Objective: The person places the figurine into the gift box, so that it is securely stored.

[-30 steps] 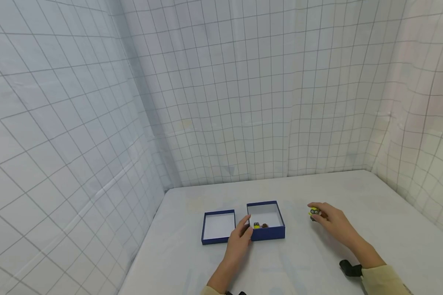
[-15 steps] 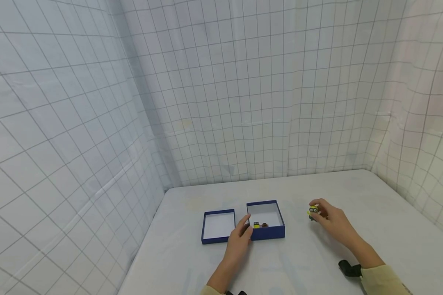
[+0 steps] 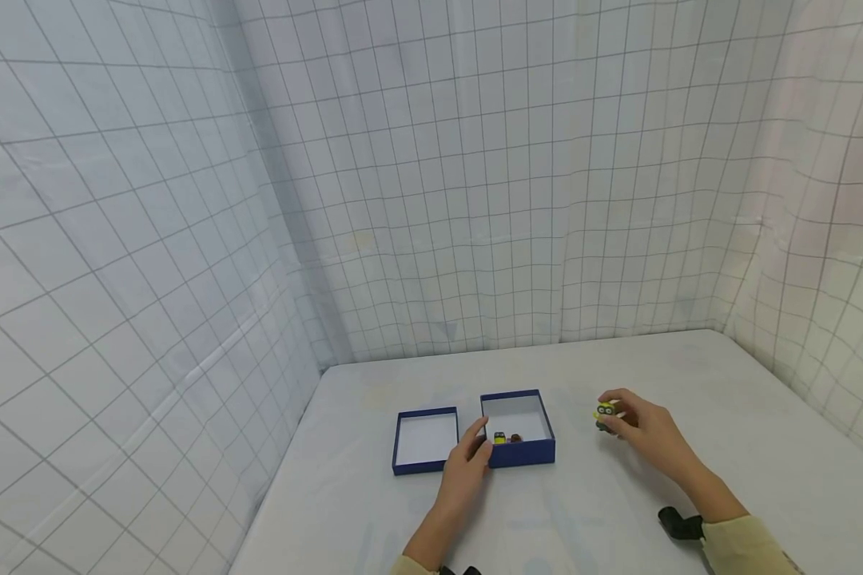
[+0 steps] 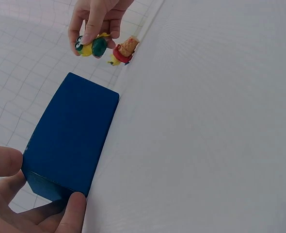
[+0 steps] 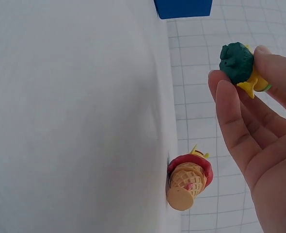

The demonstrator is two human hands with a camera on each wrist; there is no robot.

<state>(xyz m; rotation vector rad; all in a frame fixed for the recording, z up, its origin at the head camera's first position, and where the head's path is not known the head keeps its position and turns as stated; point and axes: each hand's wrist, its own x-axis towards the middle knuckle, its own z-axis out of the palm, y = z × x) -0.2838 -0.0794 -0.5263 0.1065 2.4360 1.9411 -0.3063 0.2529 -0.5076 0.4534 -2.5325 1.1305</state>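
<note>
In the head view my right hand (image 3: pixel 650 433) pinches a small yellow minion figurine (image 3: pixel 605 410) with goggles, held above the table. The right wrist view shows its dark green lower part (image 5: pixel 236 63) between thumb and fingers. My left hand (image 3: pixel 464 471) grips the near left corner of an open blue box (image 3: pixel 522 455), its fingers about the corner in the left wrist view. Inside the box, along its near wall, lie a yellow figure (image 3: pixel 499 438) and a small brown thing (image 3: pixel 515 438). A waffle-cone figurine (image 5: pixel 186 177) with a red ring stands below the right hand, hidden in the head view.
Left of the box a shallow blue-rimmed lid (image 3: pixel 426 469) lies with its white inside up. White cloth covers the table (image 3: pixel 582 511). Grid-patterned sheets (image 3: pixel 431 200) hang behind and at both sides.
The right hand has shifted slightly left with the minion figurine, which has turned and tilted a little in the fingers. The left hand and the box have stayed put.
</note>
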